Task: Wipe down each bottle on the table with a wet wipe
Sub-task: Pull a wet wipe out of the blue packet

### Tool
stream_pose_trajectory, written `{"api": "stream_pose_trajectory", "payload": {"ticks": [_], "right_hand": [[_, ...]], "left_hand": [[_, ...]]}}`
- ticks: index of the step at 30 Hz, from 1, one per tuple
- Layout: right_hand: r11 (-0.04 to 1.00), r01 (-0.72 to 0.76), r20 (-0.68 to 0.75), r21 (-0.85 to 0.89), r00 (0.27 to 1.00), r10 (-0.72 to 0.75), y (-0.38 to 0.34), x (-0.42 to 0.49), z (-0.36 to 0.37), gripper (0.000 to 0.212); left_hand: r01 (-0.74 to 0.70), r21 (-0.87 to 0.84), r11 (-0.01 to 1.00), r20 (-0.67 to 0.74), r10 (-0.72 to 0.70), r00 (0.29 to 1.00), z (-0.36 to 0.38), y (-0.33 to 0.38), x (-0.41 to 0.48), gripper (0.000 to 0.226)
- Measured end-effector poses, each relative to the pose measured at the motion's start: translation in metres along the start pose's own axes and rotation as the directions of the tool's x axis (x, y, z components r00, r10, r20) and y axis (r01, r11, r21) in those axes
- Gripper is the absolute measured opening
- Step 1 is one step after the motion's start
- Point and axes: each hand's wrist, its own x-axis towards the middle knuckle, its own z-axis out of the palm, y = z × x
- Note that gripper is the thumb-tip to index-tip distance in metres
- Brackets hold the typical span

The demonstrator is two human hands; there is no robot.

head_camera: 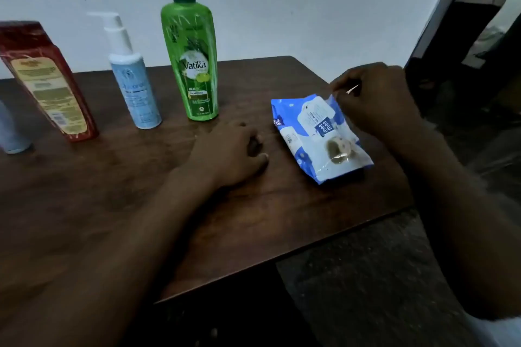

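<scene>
table bears wipes pack, right hand pinching its edge, left hand relaxed beside.

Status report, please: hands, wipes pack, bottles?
Left hand rests on table. Right hand pinches wipes pack flap. Green bottle and others stand clear of hands.

The edge crops a pale bottle at nine o'clock, the green bottle at twelve; fingers hide a corner of the wipes pack.
</scene>
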Motion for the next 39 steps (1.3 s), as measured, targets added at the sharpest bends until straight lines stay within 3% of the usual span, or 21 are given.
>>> {"api": "stream_pose_trajectory", "payload": {"ticks": [4, 9, 11, 15, 24, 28, 32, 34, 37, 39], "right_hand": [[0.987, -0.132, 0.22, -0.096, 0.964, 0.151, 0.003, 0.008, -0.004, 0.023], [0.975, -0.209, 0.394, -0.071, 0.892, 0.22, 0.005, 0.006, -0.003, 0.009], [0.972, -0.213, 0.435, -0.1, 0.869, 0.235, 0.009, 0.008, -0.004, 0.004], [0.976, -0.17, 0.514, -0.139, 0.83, 0.218, 0.011, 0.012, -0.006, 0.013], [0.968, -0.132, 0.548, -0.211, 0.804, 0.229, 0.007, 0.02, 0.006, 0.007], [0.952, -0.305, 0.434, 0.023, 0.861, 0.265, 0.008, 0.022, -0.004, 0.013], [0.828, -0.446, 0.321, 0.339, 0.882, 0.344, 0.004, 0.033, -0.026, 0.024], [0.764, -0.44, 0.266, 0.471, 0.897, 0.352, -0.006, 0.037, -0.035, 0.027], [0.701, -0.381, 0.221, 0.603, 0.924, 0.312, -0.026, 0.034, -0.041, 0.012], [0.682, -0.335, 0.208, 0.65, 0.942, 0.264, -0.038, 0.028, -0.037, 0.008]], "left_hand": [[0.022, 0.033, 0.999, 0.075, -0.025, 0.997, -0.005, 0.001, 0.006, 0.028], [0.043, -0.265, 0.963, 0.024, -0.038, 0.999, -0.009, 0.019, 0.024, 0.028], [0.081, -0.359, 0.93, 0.066, -0.062, 0.996, -0.007, 0.026, 0.033, 0.037], [0.086, -0.357, 0.93, 0.118, -0.047, 0.992, 0.0, 0.035, 0.04, 0.051], [0.062, -0.361, 0.931, 0.098, -0.029, 0.995, 0.005, 0.033, 0.043, 0.049], [0.065, -0.369, 0.927, 0.099, -0.031, 0.995, 0.005, 0.035, 0.041, 0.05], [0.087, -0.383, 0.92, 0.109, -0.049, 0.993, 0.005, 0.038, 0.039, 0.051], [0.098, -0.393, 0.914, 0.116, -0.057, 0.992, 0.005, 0.038, 0.038, 0.053], [0.134, -0.444, 0.886, 0.105, -0.097, 0.99, 0.001, 0.04, 0.033, 0.06], [0.165, -0.602, 0.781, 0.099, -0.132, 0.986, -0.004, 0.039, 0.03, 0.067]]}}
